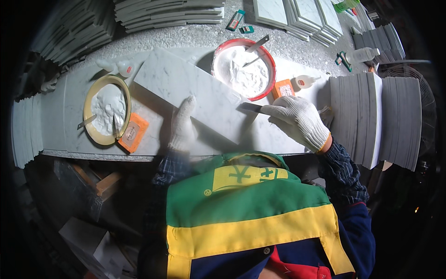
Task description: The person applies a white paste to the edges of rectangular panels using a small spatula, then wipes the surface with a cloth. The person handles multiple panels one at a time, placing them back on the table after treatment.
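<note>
In white knit gloves, both my hands are over the workbench. My left hand (184, 122) grips the near edge of a grey-veined white marble tile (186, 76), thumb on top, the other fingers hidden beneath. The tile lies at a slant and casts a shadow below it. My right hand (299, 120) is closed around a flat dark metal scraper blade (251, 107), whose tip touches or nearly touches the tile's right end. Beyond that end stands a red-rimmed bowl (273, 69) of white paste with two metal blades stuck in it.
Left of the tile are a cream bowl (88, 106) of white paste and an orange box (134, 133). Another orange box (283, 88) and a small white bottle (306, 82) stand right of the red bowl. Stacked tiles (355, 121) wall the right side; more stacks (169, 14) line the back.
</note>
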`<state>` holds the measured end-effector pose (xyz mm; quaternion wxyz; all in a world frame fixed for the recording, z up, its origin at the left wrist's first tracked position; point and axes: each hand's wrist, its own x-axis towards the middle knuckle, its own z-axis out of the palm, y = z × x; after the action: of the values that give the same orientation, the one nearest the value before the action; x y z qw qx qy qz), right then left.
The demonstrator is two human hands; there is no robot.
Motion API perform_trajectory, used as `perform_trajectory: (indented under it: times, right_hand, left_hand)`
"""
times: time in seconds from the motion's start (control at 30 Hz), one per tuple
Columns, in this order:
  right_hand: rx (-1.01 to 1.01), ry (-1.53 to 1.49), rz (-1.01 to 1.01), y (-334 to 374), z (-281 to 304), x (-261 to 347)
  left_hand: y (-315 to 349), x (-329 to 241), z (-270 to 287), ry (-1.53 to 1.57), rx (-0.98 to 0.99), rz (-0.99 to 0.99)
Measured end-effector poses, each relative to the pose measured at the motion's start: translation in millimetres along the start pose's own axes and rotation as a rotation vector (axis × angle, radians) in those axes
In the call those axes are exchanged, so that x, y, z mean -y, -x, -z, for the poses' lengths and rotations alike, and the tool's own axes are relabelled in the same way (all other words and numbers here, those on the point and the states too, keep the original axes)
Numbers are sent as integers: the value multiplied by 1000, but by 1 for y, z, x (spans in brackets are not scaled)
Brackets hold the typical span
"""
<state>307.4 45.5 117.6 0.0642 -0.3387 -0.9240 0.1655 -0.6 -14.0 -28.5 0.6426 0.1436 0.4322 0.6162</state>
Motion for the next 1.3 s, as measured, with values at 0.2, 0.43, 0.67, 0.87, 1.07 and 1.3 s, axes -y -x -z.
perform_trajectory:
  times: [0.2, 0.43, 0.67, 0.87, 1.07, 1.3]
  right_hand:
    - [-41, -5, -35, -8, -10, -1]
    - [-76, -6, -8, -23, -20, -5]
    - [-86, 43, -36, 6, -2, -8]
    - [-139, 59, -235, -1, -3, -14]
    - [-103, -21, -255, -28, -14, -9]
    - [-271, -321, -639, 35, 1, -20]
  left_hand:
    - [-3, 2, 3, 20, -10, 43]
    - [-2, 2, 1, -18, -9, -25]
    - [2, -2, -3, -27, -14, -2]
    - [-2, 0, 3, -85, -27, 0]
    - [-3, 1, 7, -78, -72, 37]
    - [-2, 4, 0, -17, -38, -59]
